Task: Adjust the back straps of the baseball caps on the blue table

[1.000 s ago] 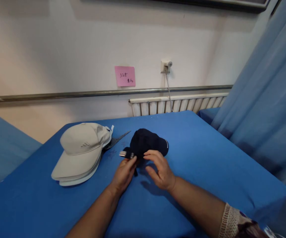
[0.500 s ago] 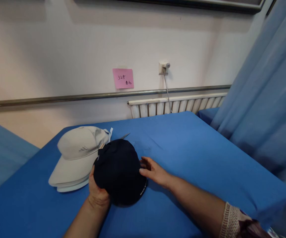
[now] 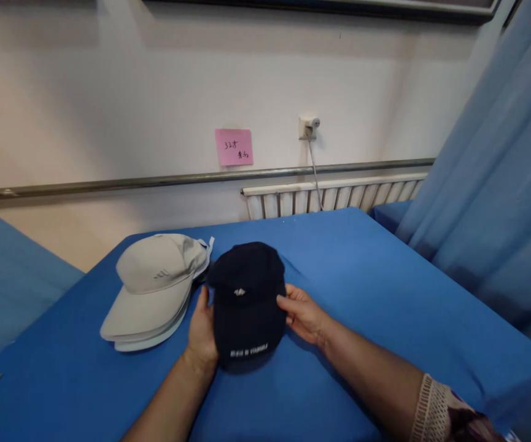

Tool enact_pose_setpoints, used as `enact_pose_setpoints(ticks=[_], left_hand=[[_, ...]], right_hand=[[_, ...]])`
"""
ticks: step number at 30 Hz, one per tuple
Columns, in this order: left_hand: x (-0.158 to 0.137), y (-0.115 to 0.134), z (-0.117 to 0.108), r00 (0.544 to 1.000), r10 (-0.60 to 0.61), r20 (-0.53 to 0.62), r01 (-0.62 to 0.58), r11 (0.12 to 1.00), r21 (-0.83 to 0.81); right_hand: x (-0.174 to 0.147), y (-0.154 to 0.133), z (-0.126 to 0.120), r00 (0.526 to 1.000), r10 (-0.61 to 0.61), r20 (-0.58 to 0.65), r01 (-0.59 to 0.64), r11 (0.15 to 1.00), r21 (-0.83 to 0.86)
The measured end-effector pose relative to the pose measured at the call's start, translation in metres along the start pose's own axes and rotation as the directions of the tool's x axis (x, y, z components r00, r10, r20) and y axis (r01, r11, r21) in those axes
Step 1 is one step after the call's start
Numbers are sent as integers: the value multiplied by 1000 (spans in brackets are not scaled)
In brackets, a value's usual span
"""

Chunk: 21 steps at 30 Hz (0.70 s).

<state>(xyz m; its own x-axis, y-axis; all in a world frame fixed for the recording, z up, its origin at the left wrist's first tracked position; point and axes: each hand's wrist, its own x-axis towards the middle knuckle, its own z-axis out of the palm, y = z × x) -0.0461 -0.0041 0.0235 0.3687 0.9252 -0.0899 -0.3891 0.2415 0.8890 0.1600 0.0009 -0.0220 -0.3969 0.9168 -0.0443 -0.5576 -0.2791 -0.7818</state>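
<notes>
A dark navy baseball cap (image 3: pixel 247 307) is held between my two hands, its brim toward me. A small white emblem shows on its front and white lettering runs along the brim edge. My left hand (image 3: pixel 204 334) grips the cap's left side, with some fingers hidden beneath it. On the right side, my right hand (image 3: pixel 302 312) pinches the cap where brim and crown meet. Just left of it lies a stack of pale caps (image 3: pixel 157 279), the top one light grey with a small striped logo.
Both hands work above a blue-covered table (image 3: pixel 385 307). Behind it are a metal rail (image 3: pixel 168 180), a white radiator (image 3: pixel 334 193), a wall socket (image 3: pixel 308 127) with a cord, and a pink note (image 3: pixel 234 147). A blue curtain (image 3: pixel 490 202) hangs at the right.
The navy cap has turned so its emblem and brim lettering face me, and it has shifted right. My right hand has closed on its edge.
</notes>
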Motion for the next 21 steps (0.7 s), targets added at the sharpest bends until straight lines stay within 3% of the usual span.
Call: enact_pose_setpoints(ticks=[3, 5, 10, 14, 17, 20, 21], left_hand=[[9, -13, 6, 996, -82, -46, 71, 977, -200], [10, -21, 11, 986, -127, -111, 97, 966, -239], [7, -18, 23, 958, -58, -282, 1, 980, -198], [-1, 23, 16, 889, 121, -442, -208, 966, -154], [-12, 74, 1, 774, 292, -561, -414, 905, -101], [-26, 121, -21, 653, 364, -664, -535, 843, -64], [-31, 132, -30, 637, 365, -679, -536, 843, -50]], right_hand=[[9, -14, -18, 979, -137, -150, 139, 990, 2], [13, -21, -27, 963, -181, -198, 183, 983, -7], [14, -19, -28, 967, -198, -159, 191, 980, -54], [9, -7, -23, 986, -152, -72, 135, 970, -200], [11, 2, -26, 994, -103, -22, 91, 942, -323], [16, 9, -31, 998, -63, -13, 53, 917, -394], [18, 11, -32, 998, -56, -14, 46, 914, -403]])
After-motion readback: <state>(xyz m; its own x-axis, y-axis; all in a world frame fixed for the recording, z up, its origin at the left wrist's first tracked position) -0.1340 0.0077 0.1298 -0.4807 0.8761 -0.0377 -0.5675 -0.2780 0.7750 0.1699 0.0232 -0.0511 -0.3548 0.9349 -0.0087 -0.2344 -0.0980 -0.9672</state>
